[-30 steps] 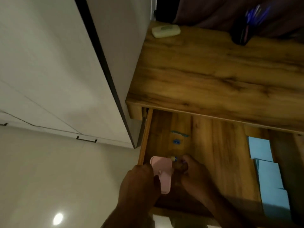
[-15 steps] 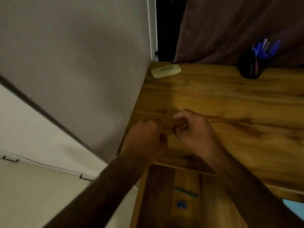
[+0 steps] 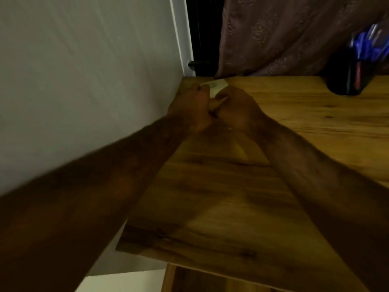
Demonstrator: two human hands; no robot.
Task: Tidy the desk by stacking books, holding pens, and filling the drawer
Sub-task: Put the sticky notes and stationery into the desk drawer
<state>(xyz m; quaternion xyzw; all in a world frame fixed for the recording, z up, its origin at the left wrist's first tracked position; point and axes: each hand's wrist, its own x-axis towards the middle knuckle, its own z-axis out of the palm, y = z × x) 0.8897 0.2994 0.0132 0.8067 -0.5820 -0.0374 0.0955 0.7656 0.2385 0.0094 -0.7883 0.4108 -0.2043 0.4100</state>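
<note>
The left hand [image 3: 190, 106], fingers curled, pinches the left end of a pale block [image 3: 217, 85] (probably an eraser, though blur hides detail) lying at the 11 o'clock corner of the desk [image 3: 231, 197]. The right hand [image 3: 239, 111] curls onto the block's near edge; I cannot tell whether it is lifted. At 2 o'clock stands a dark pen holder [image 3: 345, 81] with blue pens [image 3: 366, 45]. This looks like the drawer-filling step. Next comes a firm lift and a carry to the drawer [image 3: 210, 281] at 6 o'clock.

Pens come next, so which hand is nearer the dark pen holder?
Right. The right hand sits left of the pen holder; the left hand is beyond it, farther left, at the desk edge.
</note>
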